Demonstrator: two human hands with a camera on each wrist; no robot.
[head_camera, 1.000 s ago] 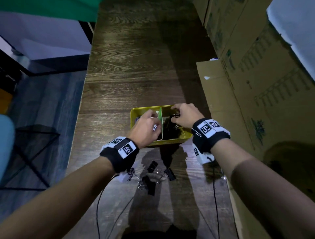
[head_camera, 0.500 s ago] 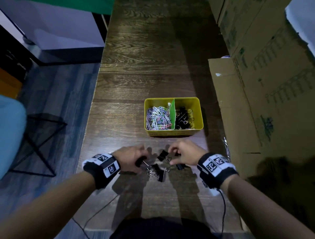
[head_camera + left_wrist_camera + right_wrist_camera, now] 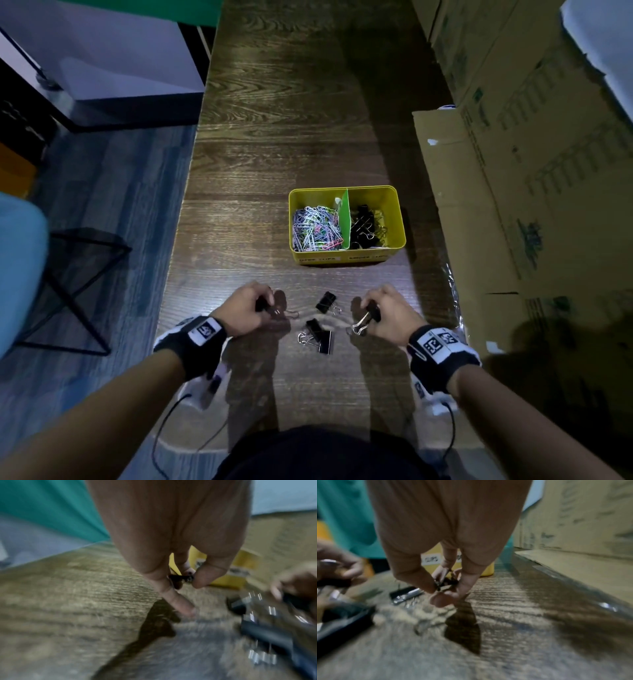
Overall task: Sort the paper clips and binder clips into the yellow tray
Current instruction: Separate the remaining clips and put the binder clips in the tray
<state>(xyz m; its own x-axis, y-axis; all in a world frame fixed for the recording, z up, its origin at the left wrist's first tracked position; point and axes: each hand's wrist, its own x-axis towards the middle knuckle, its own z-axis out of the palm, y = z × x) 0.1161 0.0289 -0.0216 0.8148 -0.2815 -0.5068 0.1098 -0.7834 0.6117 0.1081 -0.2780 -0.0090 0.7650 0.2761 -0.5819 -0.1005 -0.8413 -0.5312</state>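
Note:
The yellow tray (image 3: 395,209) sits mid-table, split by a green divider (image 3: 343,219). Coloured paper clips (image 3: 315,228) fill its left half, black binder clips (image 3: 364,226) its right half. My left hand (image 3: 265,305) pinches a small black binder clip (image 3: 180,578) just above the table. A black binder clip (image 3: 368,317) with silver handles hangs from the pinch of my right hand (image 3: 371,308). Between the hands lie loose binder clips: one (image 3: 325,302) farther off, and a small one (image 3: 313,327) beside a larger one (image 3: 325,341) nearer me.
Cardboard boxes (image 3: 531,171) wall off the table's right side, with a flat flap (image 3: 442,164) lying on the table. The table's left edge (image 3: 178,240) drops to the floor, where a black metal stand (image 3: 78,291) is. Cables (image 3: 164,431) trail from both wristbands.
Both hands came back from the tray to the loose pile near me, each took a binder clip, and they have now drawn apart, lifting the clips off the table.

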